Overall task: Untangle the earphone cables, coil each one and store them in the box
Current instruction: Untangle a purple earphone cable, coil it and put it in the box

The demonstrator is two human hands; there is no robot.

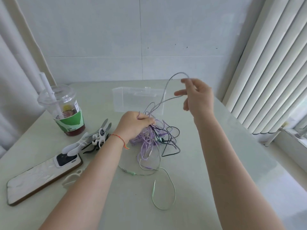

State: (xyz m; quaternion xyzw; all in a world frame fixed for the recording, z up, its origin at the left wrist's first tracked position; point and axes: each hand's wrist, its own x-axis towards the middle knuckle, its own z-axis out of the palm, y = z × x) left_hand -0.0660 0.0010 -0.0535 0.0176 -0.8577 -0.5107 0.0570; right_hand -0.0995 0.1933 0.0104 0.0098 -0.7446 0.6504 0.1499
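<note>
At frame centre, the tangled earphone cables point(153, 138) are lying on the desk point(216, 163), my left hand point(132, 125) gripping the knot's top. My right hand point(196, 96), upper right, is pinching a lifted grey loop point(167, 87). I judge pulling harder risks tightening the knot or toppling the clear box point(137, 99) behind.

Home room suggested, likely living space. Pale glossy worktop point(216, 146) set against plain white panelled wall point(99, 39). White vertical blinds point(274, 72) hung at right beside window sill point(295, 136). Personal items laid on worktop: takeaway drink cup point(66, 112) with straw, smartphone point(43, 178), hair claw clips point(93, 140).
</note>
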